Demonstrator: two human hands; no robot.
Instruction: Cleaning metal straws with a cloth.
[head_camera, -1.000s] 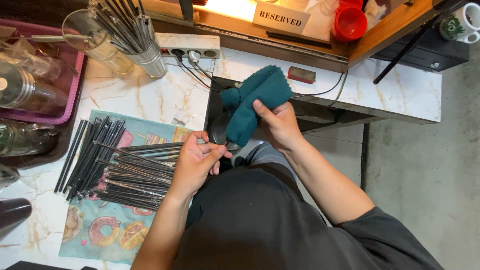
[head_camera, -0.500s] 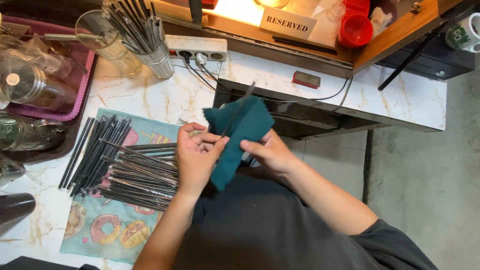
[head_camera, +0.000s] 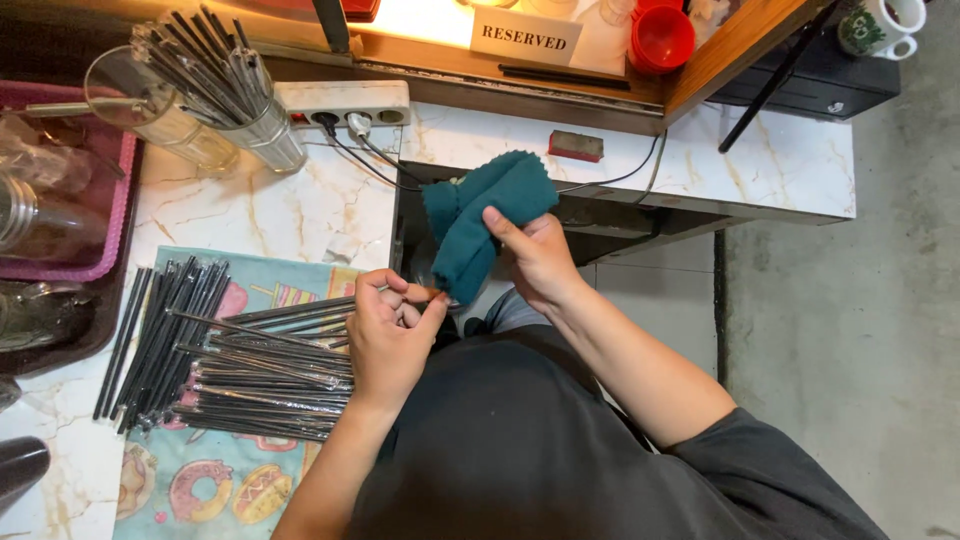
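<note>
Left hand (head_camera: 388, 335): fingers curled together, thumb and forefinger pinched at the lower tip of the cloth; what they pinch is too thin and too hidden to name, though a slim rod may run between them; the palm faces down, so the grip itself is hard to read.

Right hand (head_camera: 535, 262): fingers closed around a teal cloth (head_camera: 480, 222), thumb laid across its front; the remaining fingers are hidden behind the fabric.

Teal cloth: held up in front of the person's chest, above the dark gap between counter sections; bunched, with a scalloped upper edge; its lower end meets the left fingertips.

Pile of dark metal straws (head_camera: 262, 375): lying crosswise on a patterned mat (head_camera: 190, 480), just beside the left wrist; individual pieces cannot be counted.

Second bundle of straws (head_camera: 155, 335): lying lengthwise at the mat's left edge, partly on the marble counter (head_camera: 250, 210).

Metal cup (head_camera: 268, 135): upright, filled with more straws; a glass jar (head_camera: 160, 110) tilts beside it.

Purple tray (head_camera: 90, 215): cut off by the left edge; clear glassware inside, blurred.

Power strip (head_camera: 345, 100): white, with plugs inserted and cables running down into the gap.

Red bowls (head_camera: 660, 35): stacked on the wooden shelf, partly cropped.
</note>
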